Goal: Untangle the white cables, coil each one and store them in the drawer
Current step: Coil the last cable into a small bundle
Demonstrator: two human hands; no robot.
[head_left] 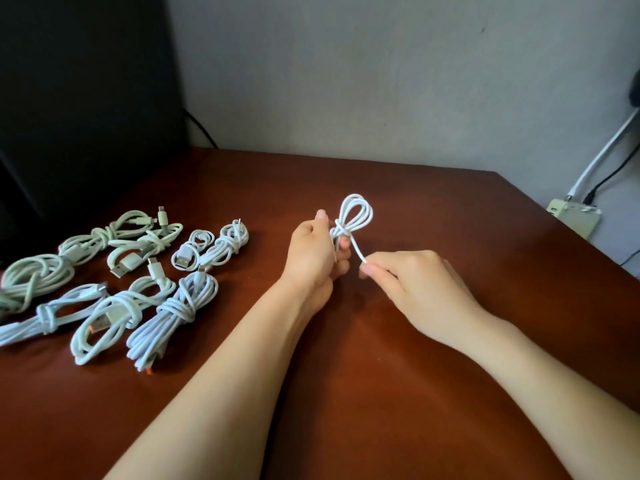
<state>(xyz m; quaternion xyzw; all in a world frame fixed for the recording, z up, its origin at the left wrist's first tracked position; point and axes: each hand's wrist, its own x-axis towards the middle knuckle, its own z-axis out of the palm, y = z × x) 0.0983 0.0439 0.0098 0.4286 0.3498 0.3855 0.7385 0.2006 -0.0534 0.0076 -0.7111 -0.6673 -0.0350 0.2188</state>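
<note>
- Bundles of coiled white cable [114, 278] fill the left of the frame, lying close together on the brown bench [346, 393], each wrapped round its own middle, some showing USB plugs.
- Above them, the upper left corner holds a dark panel [83, 98], with a thin black wire beside it against the pale wall [381, 64].
- Near the centre, the left hand [311, 252] is closed round the lower part of a small white cable coil [355, 216], held upright above the bench; its loops stand out above the fingers [344, 242].
- Just right of it, the right hand [412, 282] pinches the coil's loose end between thumb and forefinger, the strand running taut up to the wrapped waist.
- At the far right edge sits a pale power strip [575, 220], with white and black leads rising up the wall.
</note>
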